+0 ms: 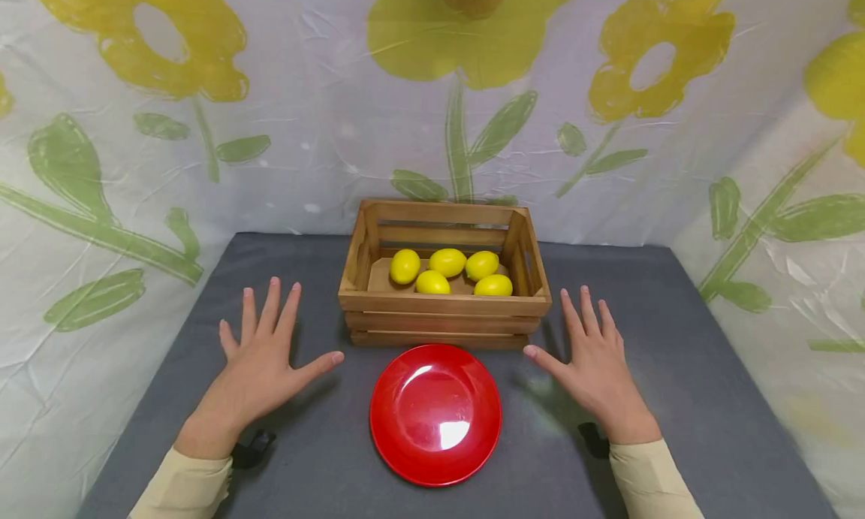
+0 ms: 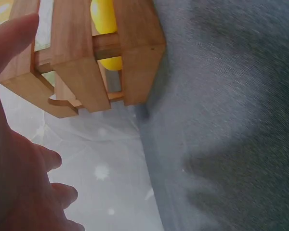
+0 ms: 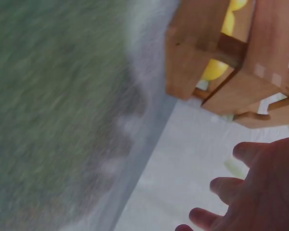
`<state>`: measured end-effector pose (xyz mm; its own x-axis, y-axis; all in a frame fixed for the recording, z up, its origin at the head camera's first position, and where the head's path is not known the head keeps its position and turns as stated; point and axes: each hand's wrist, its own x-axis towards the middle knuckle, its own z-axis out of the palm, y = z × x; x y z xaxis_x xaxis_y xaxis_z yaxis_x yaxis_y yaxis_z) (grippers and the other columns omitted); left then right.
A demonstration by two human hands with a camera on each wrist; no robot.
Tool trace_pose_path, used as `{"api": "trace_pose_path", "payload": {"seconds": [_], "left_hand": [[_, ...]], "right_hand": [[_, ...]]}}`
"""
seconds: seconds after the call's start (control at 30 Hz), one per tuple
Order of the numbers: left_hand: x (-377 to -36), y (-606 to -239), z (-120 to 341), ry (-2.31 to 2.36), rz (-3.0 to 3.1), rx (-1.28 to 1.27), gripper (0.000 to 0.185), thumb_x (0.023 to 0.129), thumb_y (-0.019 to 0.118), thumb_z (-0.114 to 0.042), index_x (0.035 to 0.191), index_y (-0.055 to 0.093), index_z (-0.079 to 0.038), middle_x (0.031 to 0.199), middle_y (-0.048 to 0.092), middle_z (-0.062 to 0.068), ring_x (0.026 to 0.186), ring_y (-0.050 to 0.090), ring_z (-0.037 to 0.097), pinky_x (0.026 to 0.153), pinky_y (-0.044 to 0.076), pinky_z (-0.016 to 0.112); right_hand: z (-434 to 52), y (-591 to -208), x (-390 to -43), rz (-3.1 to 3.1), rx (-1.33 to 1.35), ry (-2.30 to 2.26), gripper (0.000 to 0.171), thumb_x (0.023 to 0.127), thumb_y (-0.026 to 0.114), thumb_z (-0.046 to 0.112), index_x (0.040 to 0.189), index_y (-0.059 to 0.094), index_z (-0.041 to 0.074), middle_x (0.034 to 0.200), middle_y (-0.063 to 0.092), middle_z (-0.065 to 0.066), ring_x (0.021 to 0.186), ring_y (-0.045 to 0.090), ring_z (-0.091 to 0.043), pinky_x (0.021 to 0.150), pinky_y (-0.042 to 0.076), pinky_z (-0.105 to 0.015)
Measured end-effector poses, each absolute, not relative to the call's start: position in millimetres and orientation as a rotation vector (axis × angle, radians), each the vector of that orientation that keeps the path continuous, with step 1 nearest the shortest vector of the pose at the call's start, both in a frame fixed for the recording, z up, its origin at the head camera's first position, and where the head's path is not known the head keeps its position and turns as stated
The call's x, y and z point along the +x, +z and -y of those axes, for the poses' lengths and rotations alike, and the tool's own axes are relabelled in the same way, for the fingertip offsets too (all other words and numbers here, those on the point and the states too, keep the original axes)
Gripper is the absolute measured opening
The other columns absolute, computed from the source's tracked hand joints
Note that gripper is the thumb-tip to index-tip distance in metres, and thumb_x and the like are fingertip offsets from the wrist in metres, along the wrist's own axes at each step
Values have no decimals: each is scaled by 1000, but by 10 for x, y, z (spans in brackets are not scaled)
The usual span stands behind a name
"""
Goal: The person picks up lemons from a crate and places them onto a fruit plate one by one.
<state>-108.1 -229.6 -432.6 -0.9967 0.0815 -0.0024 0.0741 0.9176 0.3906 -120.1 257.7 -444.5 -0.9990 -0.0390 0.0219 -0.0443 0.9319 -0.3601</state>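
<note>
Your left hand lies flat on the table, fingers straight and fanned wide, thumb pointing in toward the middle, holding nothing. A cream sleeve covers the wrist. Just right of that thumb sits the plate, round, glossy red, smooth enough to throw back a white glare, and bare. Directly behind it, nearly touching its far rim, stands the crate, a slatted wooden box with gaps between its boards. Inside rest five lemons, bright yellow, oval, smooth-skinned, bunched on the crate floor. In the left wrist view the crate's corner shows up close with yellow behind the slats. Further right, your right hand mirrors the left: palm down, fingers spread wide, thumb aimed at the plate, gripping nothing. The table wears a grey cloth, matte and finely woven. Behind and to both sides hangs a crinkled white sheet painted with big yellow flowers and green leaves.
</note>
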Motion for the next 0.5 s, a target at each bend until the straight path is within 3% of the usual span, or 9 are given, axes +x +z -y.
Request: {"api": "trace_pose_path", "payload": {"seconds": [0.13,0.3,0.5], "left_hand": [[-1104,-4290,2255,696,-3068,148,128,88,61,-87,174,-10,-24,181,-21,5,164,-26,50,111,-8,94],[-1130,-4205,2189,807,-3081,185,124,91,64,-81,174,-9,-25,182,-20,2,165,-25,47,113,-11,91],[-1152,-4144,2089,879,-3073,238,120,92,64,-79,175,-7,-28,182,-18,-2,166,-25,43,115,-9,90]], "right_hand": [[-2595,-4367,-1269,3025,103,699,104,99,56,74,176,5,27,184,-5,-13,165,4,-55,119,14,-87],[-2605,-4298,-1464,2850,229,1090,77,112,47,53,175,8,32,184,0,-7,166,5,-52,121,10,-85],[-2420,-4366,-1679,2539,220,1651,66,115,30,50,175,19,25,183,13,-4,170,11,-37,133,6,-68]]}}
